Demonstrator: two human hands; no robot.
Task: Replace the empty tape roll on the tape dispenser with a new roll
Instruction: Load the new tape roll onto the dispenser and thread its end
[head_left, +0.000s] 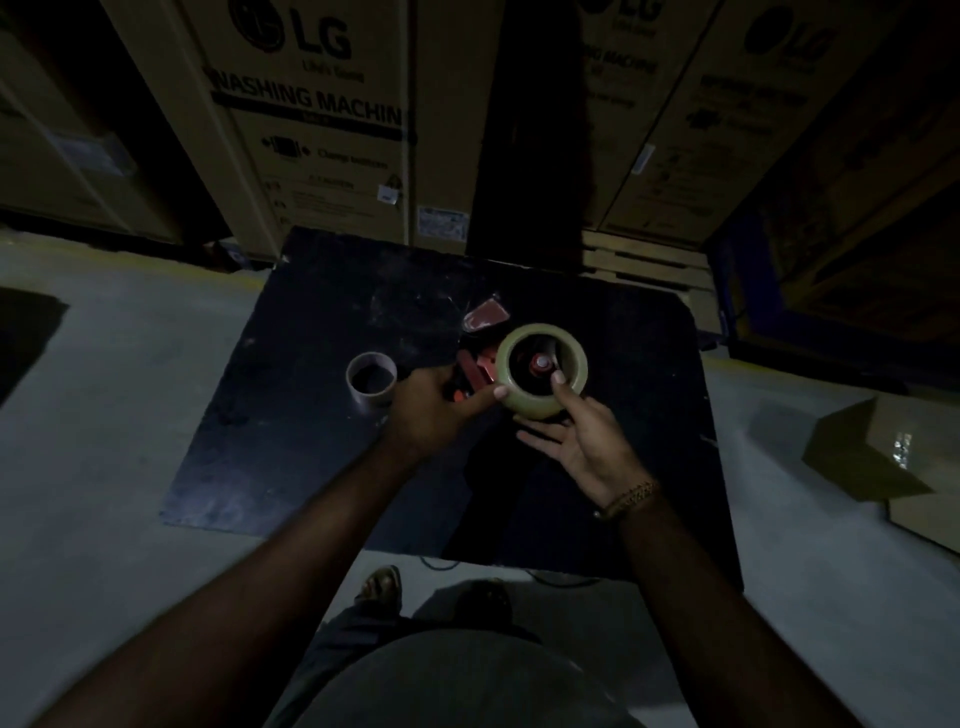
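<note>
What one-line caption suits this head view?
Both hands, left hand and right hand, seat new tape roll on red dispenser; empty core beside.

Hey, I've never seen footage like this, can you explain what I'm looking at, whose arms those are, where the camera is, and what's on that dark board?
There is one picture, from a camera worn on a person's head, looking down at their own arms. No machine is involved. On the black tabletop lies a red tape dispenser. A new tape roll sits over its hub, touched by the left hand and the right hand. The empty cardboard core stands apart, to the left. Behind are LG washing machine boxes.
</note>
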